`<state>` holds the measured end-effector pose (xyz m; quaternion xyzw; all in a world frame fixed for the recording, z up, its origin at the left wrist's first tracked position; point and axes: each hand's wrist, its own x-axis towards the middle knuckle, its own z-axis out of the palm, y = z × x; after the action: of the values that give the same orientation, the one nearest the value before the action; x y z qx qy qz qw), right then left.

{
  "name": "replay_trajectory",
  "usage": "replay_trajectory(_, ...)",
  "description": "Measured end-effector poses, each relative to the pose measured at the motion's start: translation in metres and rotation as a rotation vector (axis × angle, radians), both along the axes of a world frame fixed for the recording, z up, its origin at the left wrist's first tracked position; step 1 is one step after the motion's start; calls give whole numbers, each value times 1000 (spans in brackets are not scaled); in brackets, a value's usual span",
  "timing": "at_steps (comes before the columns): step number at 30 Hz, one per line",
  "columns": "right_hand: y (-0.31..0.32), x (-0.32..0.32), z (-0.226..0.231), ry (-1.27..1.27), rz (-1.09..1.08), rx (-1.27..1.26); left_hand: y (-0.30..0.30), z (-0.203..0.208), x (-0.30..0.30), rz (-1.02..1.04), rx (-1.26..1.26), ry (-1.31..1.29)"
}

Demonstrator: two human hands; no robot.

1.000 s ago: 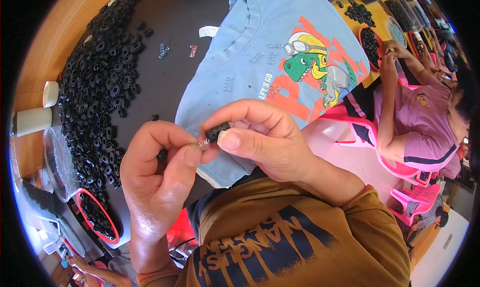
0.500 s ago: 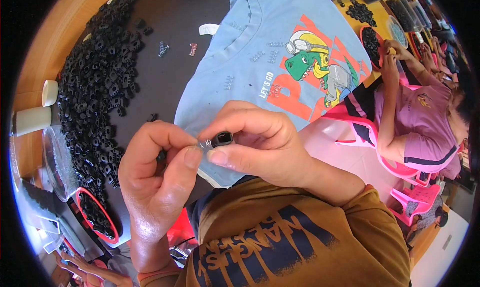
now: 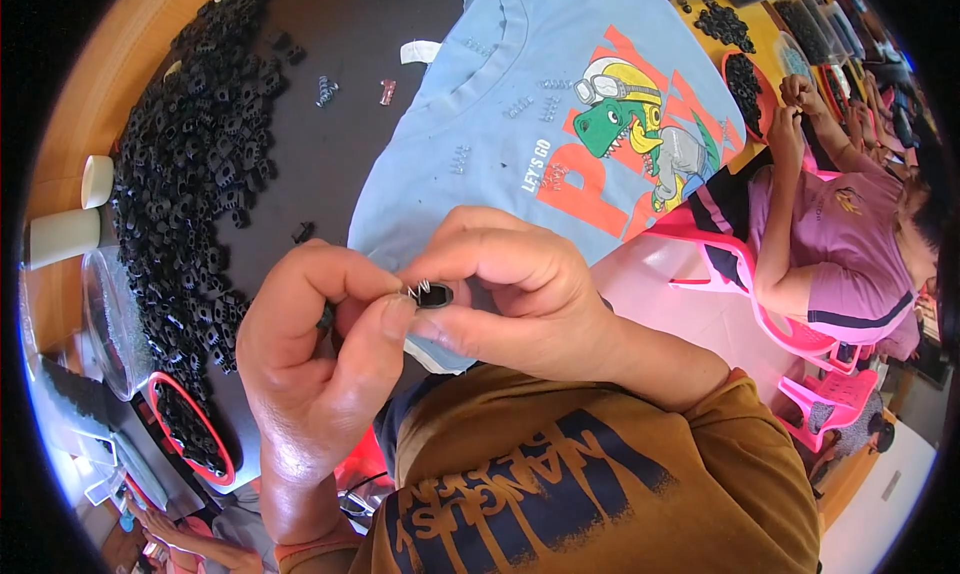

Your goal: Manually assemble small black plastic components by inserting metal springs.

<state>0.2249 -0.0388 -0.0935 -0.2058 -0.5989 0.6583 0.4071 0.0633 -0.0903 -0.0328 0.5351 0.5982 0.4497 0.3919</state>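
Observation:
Close together over the near edge of a light blue T-shirt (image 3: 415, 189), both my hands work on small parts. My left hand (image 3: 315, 349) pinches a thin metal spring (image 3: 421, 288) between thumb and forefinger. Another small dark part (image 3: 325, 317) shows among its curled fingers. A hollow black plastic piece (image 3: 437, 297) is gripped by the thumb and fingers of my right hand (image 3: 535, 284). The spring lies at this piece's open mouth; how far it goes inside I cannot tell. Several loose springs (image 3: 460, 160) rest on the shirt.
A large heap of black plastic parts (image 3: 195, 164) covers the dark table's left side. A red-rimmed basket (image 3: 232, 464) holds more. One spring (image 3: 327, 91) and a small reddish piece (image 3: 388, 92) lie beyond my hands. A co-worker (image 3: 840, 214) sits at right by a pink chair (image 3: 735, 264).
The black piece has turned in my right hand, so its opening faces up, and the spring has come to that opening. My left hand keeps its pinch. The co-worker's hands have shifted slightly.

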Motion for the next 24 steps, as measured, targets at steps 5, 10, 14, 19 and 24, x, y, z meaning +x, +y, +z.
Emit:
replay_trajectory(5, 0, 2, 0, -51, 43, 60, 1, 2, 2, 19, -3, 59)
replay_trajectory(10, -2, -1, -2, -38, 20, 50, 2, 5, 0, 14, 25, 216)
replay_trajectory(14, -4, -1, 1, -54, 16, -71, 2, 5, -1, -5, 73, 323)
replay_trajectory(19, -2, 0, 1, -92, 46, -1, 0, 6, -1, 12, 93, 330)
replay_trajectory(24, -1, 2, 0, -82, 43, 2, 2, 4, 0, 3, 102, 309)
